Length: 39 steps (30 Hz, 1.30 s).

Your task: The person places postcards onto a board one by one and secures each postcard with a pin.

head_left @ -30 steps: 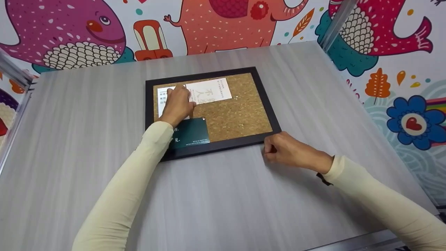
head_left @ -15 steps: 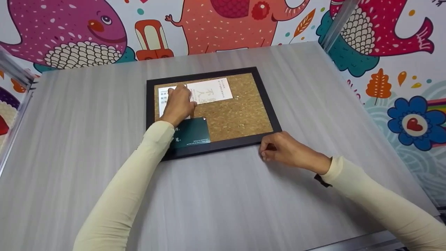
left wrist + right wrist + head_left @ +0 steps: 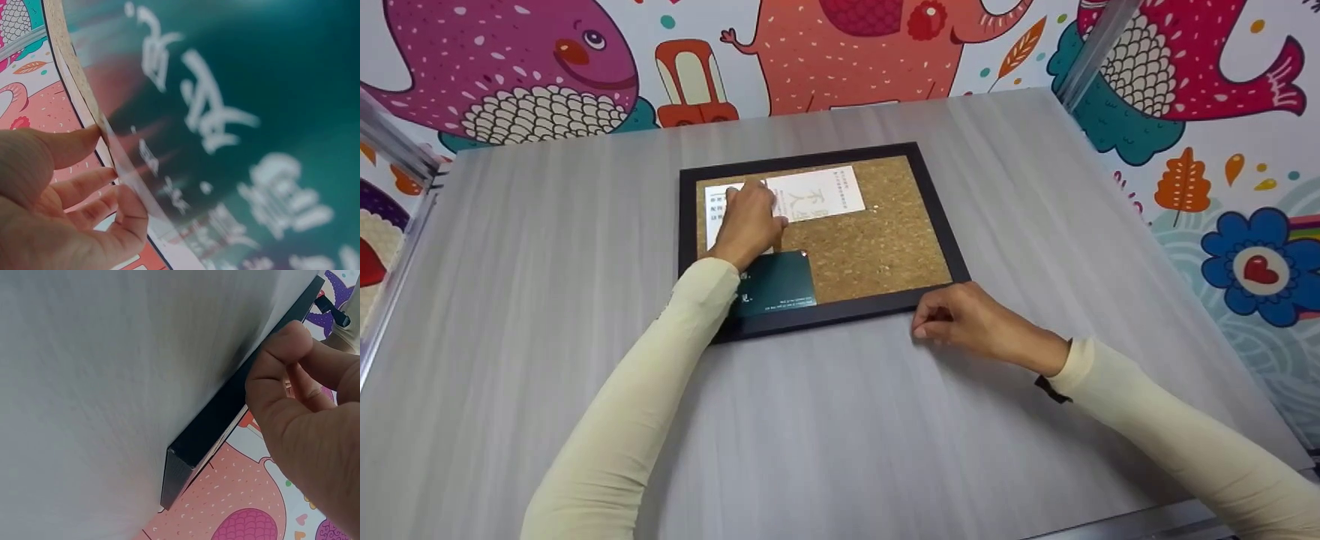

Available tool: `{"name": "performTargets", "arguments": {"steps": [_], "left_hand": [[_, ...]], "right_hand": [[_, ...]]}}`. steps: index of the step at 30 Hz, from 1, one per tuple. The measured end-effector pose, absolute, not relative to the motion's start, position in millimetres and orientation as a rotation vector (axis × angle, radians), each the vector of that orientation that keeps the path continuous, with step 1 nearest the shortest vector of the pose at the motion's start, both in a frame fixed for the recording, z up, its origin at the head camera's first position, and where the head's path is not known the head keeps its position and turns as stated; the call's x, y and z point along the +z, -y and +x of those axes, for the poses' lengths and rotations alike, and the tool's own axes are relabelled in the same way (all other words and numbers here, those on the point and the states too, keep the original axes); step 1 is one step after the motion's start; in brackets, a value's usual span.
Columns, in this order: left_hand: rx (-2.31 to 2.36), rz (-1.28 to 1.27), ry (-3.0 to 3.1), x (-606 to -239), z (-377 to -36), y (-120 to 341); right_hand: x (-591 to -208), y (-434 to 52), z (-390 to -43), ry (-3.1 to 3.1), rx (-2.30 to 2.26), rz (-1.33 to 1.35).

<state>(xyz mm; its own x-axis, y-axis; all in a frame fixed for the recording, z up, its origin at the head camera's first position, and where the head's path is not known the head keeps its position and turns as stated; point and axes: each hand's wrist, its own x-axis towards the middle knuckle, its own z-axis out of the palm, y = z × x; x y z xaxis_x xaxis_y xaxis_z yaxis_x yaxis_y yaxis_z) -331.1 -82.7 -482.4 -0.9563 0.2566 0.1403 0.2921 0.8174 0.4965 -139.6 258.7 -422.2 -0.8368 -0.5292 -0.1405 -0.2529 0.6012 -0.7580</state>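
Observation:
A cork board (image 3: 877, 247) in a black frame lies on the table, carrying a white card (image 3: 829, 191) along its top, another white card (image 3: 715, 225) at its left side and a dark green card (image 3: 784, 281) at its lower left. My left hand (image 3: 746, 225) reaches over the cards, fingertips touching around where the white cards meet. Up close, the left wrist view has the green card (image 3: 270, 95) blurred, with bent fingers (image 3: 84, 185) at the board. Beside the frame's near right corner, my right hand (image 3: 975, 322) is curled, thumb and forefinger together; no object shows between them.
The grey wood-grain table (image 3: 825, 427) extends around the board. Walls (image 3: 1237, 90) printed with cartoon animals stand at the back and sides. Metal posts (image 3: 1099, 52) rise at the table's back corners.
My right hand has slid slightly left along the frame's near edge and loosened from a tighter curl. My left hand stays at the cards. The whole view shifts a little.

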Motion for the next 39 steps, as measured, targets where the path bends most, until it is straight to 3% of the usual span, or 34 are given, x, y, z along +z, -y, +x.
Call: {"name": "performTargets", "arguments": {"steps": [39], "left_hand": [[-0.825,-0.374,2.968,-483,-331,79]], "right_hand": [[-427,-254,-143,-2.495,-1.184,-0.678]]}}
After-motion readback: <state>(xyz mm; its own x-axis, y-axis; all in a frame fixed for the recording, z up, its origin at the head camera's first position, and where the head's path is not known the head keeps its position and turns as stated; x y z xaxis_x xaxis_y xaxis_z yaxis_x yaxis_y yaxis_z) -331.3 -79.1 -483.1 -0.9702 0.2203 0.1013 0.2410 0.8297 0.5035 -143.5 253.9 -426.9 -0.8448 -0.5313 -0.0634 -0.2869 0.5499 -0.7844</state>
